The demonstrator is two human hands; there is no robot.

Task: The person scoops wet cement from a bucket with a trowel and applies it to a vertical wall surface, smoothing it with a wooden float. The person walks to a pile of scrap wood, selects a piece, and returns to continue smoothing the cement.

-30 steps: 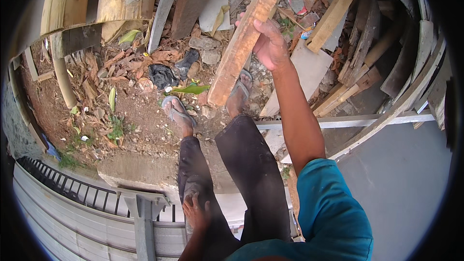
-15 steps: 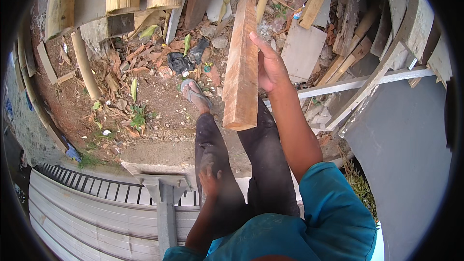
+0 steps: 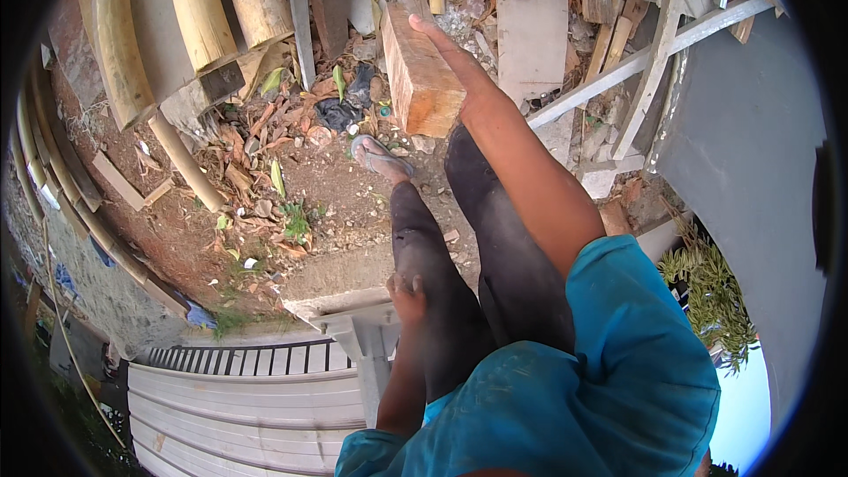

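Out in front of me, my right hand [image 3: 450,62] grips a squared wooden beam [image 3: 415,84], its thumb along the top right and its other fingers hidden. The beam points away from me, its pale end face nearest. My left hand [image 3: 406,296] rests on my left trouser leg [image 3: 428,274], fingers apart and slightly bent, nothing in them. Below the beam, my sandalled left foot [image 3: 380,159] stands on dirt with dry leaves; my right foot is hidden.
Bamboo poles [image 3: 199,13] lie at the upper left. Planks and boards [image 3: 530,40], with a pale rail [image 3: 649,57], lie at the upper right. A metal post [image 3: 371,344] and slatted panel [image 3: 238,415] are at the bottom; a grey surface [image 3: 742,194] fills the right side.
The beam has swung from a slanting position to pointing more directly away, with its near end higher in view. My view has shifted, bringing plants at the right and more poles at left into sight.
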